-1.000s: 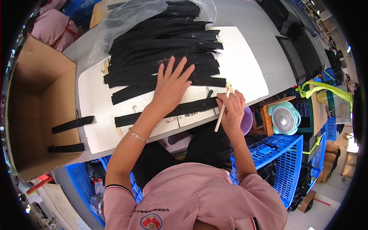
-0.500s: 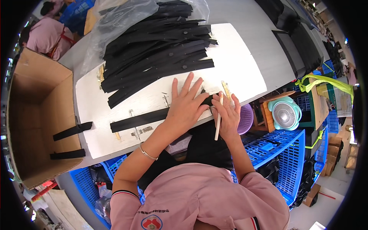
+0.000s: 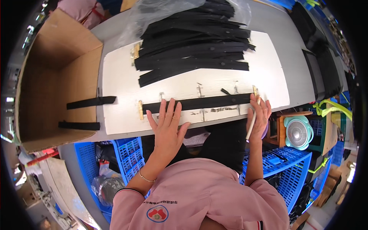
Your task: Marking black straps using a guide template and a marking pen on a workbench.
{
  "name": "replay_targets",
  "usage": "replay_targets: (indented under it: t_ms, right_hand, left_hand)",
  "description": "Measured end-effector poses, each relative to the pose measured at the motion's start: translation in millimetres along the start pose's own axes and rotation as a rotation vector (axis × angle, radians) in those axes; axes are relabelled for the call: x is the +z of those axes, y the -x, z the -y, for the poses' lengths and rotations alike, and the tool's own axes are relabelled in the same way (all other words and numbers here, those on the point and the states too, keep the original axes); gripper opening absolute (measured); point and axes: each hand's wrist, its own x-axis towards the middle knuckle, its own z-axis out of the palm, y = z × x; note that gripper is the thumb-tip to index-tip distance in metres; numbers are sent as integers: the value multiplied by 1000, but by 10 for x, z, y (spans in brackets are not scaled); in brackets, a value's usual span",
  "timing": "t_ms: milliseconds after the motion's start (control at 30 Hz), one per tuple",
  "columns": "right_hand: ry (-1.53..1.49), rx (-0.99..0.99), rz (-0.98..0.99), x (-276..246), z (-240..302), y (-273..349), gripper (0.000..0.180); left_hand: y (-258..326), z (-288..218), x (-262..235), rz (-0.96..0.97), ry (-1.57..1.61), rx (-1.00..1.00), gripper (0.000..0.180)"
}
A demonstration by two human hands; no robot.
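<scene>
A black fabric strip [image 3: 207,102] lies straight across the white board [image 3: 268,86], between yellowish tape marks at its two ends. My left hand [image 3: 168,124] is open, its spread fingertips lying flat on the strip's left part. At the right end, my right hand [image 3: 260,119] grips a slim white pencil-like stick [image 3: 251,126], with the fingertips at the strip's end. A short black scrap [image 3: 225,91] lies just above the strip. Farther back, a heap of similar black strips [image 3: 191,50] covers the board's far side.
An open cardboard box [image 3: 78,76] stands at the left, two black strips [image 3: 92,102] hanging over its edge. Clear plastic sheeting [image 3: 153,19] lies behind the heap. Blue crates [image 3: 132,153] sit below the table; a turquoise fan [image 3: 297,132] stands at the right.
My left hand has moved left along the strip and now lies near its left end. My right hand still holds the stick at the right end. The view has shifted.
</scene>
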Motion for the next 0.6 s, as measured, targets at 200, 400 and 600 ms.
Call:
replay_targets:
  t_ms: [200,400,600]
  right_hand:
    - [24,-37,4,7,27,-24,19]
    - [75,-28,31,-9,37,-29,20]
    - [-38,80,29,-88,480,-235,23]
  left_hand:
    - [228,294,-89,-65,-59,-130,65]
    - [342,380,-58,-102,11,-168,66]
    - [345,407,16,-177,24,-143,68]
